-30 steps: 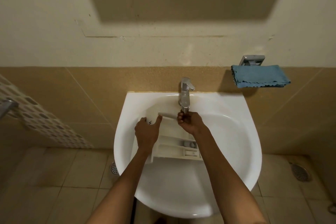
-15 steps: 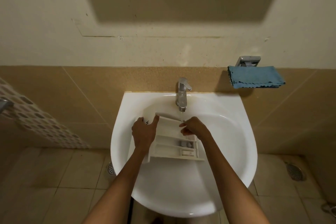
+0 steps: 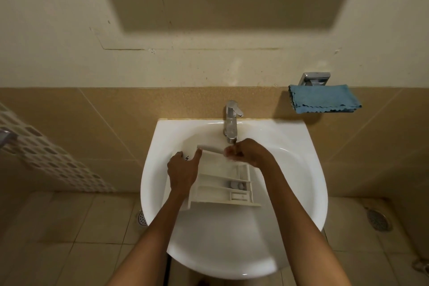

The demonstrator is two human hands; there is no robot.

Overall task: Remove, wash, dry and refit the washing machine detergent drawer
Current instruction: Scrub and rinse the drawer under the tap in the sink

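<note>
The white detergent drawer [image 3: 222, 187] lies inside the white basin [image 3: 290, 193], its compartments facing up and its front panel at the far left. My left hand [image 3: 183, 173] grips the drawer's left side, thumb over the inner wall. My right hand [image 3: 246, 152] is at the drawer's far right corner, directly under the chrome tap [image 3: 231, 121], fingers curled and blurred. Whether it holds the rim or only rubs it I cannot tell. Water at the spout is too faint to make out.
A blue cloth [image 3: 323, 98] hangs on a chrome wall holder at the right. A perforated white panel [image 3: 46, 158] leans at the left. Floor drains [image 3: 379, 219] sit in the tiles on the right and beside the basin's left.
My right hand moved back up from the drawer's right wall to the far corner under the tap. The left hand keeps its hold and the drawer has barely shifted.
</note>
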